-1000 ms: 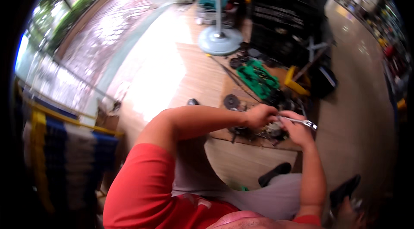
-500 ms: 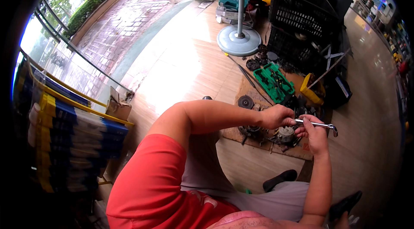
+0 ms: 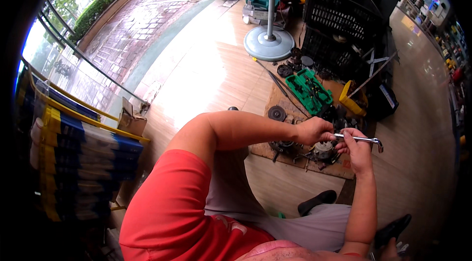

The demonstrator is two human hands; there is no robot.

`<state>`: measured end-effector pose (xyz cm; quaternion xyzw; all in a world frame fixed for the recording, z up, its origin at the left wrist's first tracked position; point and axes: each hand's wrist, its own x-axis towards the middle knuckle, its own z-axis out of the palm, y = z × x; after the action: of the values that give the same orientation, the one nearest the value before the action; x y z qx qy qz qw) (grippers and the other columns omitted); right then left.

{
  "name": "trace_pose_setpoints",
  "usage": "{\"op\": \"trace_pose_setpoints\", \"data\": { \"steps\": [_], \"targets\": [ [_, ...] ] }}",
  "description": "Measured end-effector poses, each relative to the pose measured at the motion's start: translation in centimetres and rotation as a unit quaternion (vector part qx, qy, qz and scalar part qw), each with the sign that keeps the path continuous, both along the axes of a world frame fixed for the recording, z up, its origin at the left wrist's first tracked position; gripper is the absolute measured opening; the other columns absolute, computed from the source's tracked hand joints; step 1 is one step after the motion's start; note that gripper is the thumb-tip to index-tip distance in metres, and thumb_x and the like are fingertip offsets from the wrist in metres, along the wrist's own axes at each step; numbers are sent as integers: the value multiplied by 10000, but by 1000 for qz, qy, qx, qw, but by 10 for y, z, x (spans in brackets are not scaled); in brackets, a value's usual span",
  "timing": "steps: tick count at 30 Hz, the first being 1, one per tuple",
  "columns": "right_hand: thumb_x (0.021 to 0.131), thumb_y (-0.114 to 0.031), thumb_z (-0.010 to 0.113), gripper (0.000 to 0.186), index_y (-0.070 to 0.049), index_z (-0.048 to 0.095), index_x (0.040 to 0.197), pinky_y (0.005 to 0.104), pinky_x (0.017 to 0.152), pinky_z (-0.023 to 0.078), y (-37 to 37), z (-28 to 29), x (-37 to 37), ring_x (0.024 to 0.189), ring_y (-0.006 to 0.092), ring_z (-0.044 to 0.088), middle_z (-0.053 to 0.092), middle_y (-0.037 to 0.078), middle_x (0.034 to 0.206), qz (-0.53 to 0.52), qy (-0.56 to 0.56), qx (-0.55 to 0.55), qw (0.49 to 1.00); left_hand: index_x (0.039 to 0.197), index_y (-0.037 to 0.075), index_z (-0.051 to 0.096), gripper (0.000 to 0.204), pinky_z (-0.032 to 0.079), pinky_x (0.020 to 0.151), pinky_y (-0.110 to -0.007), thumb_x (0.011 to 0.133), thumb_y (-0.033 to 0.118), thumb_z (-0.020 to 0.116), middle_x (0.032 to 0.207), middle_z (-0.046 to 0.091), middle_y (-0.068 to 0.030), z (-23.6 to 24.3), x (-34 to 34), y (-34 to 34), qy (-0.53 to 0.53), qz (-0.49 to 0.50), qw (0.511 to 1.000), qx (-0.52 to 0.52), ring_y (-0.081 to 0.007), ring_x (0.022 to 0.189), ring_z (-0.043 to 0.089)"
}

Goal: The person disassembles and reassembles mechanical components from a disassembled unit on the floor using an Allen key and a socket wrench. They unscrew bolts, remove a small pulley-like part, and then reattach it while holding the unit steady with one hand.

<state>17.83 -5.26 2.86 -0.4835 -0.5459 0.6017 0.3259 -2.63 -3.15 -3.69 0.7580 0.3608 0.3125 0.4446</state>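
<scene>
A shiny metal socket wrench [image 3: 366,139] with a bent end at the right is held roughly level between my two hands. My left hand [image 3: 314,130] is closed at its left end, the fingertips pinched there. My right hand [image 3: 358,152] grips it near the middle, thumb on top and fingers curled beneath. Below the hands, greasy metal machine parts [image 3: 323,150] lie on a flattened cardboard sheet [image 3: 261,149]. A round dark part [image 3: 277,113] sits by my left forearm. Just beyond is an open green tool case [image 3: 309,93] with dark tools inside.
A yellow container [image 3: 353,99] stands right of the case, near stacked black crates [image 3: 341,20]. Behind the case rises a fan on a round pale base [image 3: 269,44]. A rack of blue and yellow boxes [image 3: 88,158] is at the left. Black shoes [image 3: 317,203] show near my legs.
The whole view has shifted slightly. Both hands keep their hold on the wrench, its bent end tipping a little further down.
</scene>
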Motion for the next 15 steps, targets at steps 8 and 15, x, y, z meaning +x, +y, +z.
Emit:
{"op": "trace_pose_setpoints", "data": {
  "steps": [8, 15],
  "targets": [
    [961, -172, 546, 145, -34, 572, 998, 209, 577, 506, 0, -9, -1, 663, 80, 602, 627, 27, 815, 5, -25, 7, 1000, 956, 28, 648, 211, 500, 657, -365, 868, 219, 669, 779, 649, -157, 6, -3, -3, 10, -18, 1000, -18, -267, 724, 636],
    [976, -239, 531, 234, -19, 603, 1003, 211, 550, 501, -5, -16, -4, 628, 87, 599, 635, 38, 786, -55, -9, -12, 998, 1033, 23, 634, 217, 488, 675, -394, 880, 177, 642, 821, 643, -182, 6, -2, -2, 6, -43, 998, 51, -309, 744, 629]
  ]
}}
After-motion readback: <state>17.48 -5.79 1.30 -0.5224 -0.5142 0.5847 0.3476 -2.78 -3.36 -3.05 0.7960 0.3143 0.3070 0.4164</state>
